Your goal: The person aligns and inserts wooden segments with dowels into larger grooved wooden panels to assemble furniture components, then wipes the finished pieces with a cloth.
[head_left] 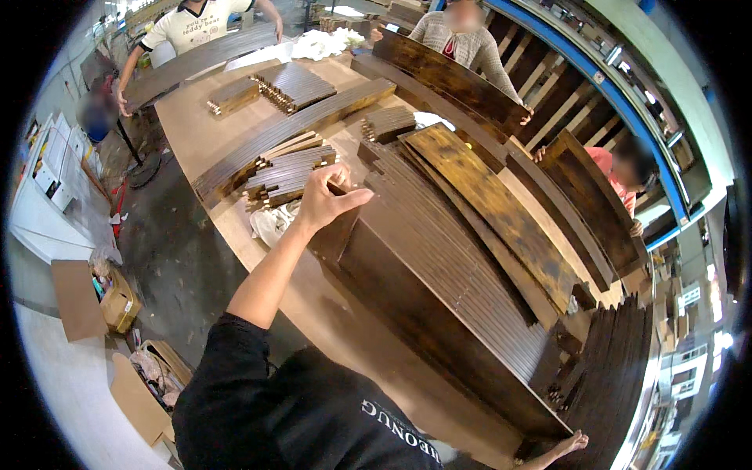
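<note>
The left hand (327, 200) rests on the upper end of a dark slat stack (439, 290) at about 11 o'clock of the table (188, 117), its grip spread, thumb out, clamping nothing. I judge this the steadying or squaring step. The stack runs toward 4 o'clock, where the right hand (570, 446) lies flat by its far end, fingers spread too. A next move would need both ends held evenly.

Grey concrete floor (168, 258) (cardboard boxes (117, 301) alongside), blue-edged racks (627, 102) behind.
</note>
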Available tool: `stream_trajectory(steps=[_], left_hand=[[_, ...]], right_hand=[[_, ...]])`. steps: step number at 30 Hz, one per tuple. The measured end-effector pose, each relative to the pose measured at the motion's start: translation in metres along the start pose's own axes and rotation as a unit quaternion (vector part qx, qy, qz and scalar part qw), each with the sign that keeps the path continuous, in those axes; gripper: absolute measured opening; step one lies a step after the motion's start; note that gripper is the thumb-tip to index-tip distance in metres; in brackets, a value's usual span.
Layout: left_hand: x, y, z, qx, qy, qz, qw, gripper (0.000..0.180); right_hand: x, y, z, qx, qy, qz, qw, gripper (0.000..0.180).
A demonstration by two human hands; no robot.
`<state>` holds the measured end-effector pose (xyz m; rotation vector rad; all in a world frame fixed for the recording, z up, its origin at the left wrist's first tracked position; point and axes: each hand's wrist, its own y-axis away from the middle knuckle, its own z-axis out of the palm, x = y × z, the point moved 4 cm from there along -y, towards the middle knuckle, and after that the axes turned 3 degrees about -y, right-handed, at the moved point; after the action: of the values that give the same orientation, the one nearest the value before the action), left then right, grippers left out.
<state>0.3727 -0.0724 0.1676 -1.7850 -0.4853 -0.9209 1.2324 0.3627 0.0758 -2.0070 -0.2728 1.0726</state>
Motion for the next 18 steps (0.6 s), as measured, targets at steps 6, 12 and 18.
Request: stream_trajectory(steps=[6, 12, 18], left_hand=[[-0.038, 0.025, 0.002, 0.029, 0.079, -0.039, 0.996, 0.035], [-0.002, -0.001, -0.006, 0.064, 0.043, 0.072, 0.994, 0.029], [0.009, -0.009, -0.008, -0.027, 0.062, 0.062, 0.996, 0.028]], right_hand=[[-0.032, 0.008, 0.013, 0.006, -0.081, 0.021, 0.996, 0.047], [-0.048, 0.010, 0.004, 0.000, -0.090, 0.021, 0.996, 0.048], [-0.066, 0.018, 0.004, -0.018, -0.094, 0.052, 0.994, 0.051]])
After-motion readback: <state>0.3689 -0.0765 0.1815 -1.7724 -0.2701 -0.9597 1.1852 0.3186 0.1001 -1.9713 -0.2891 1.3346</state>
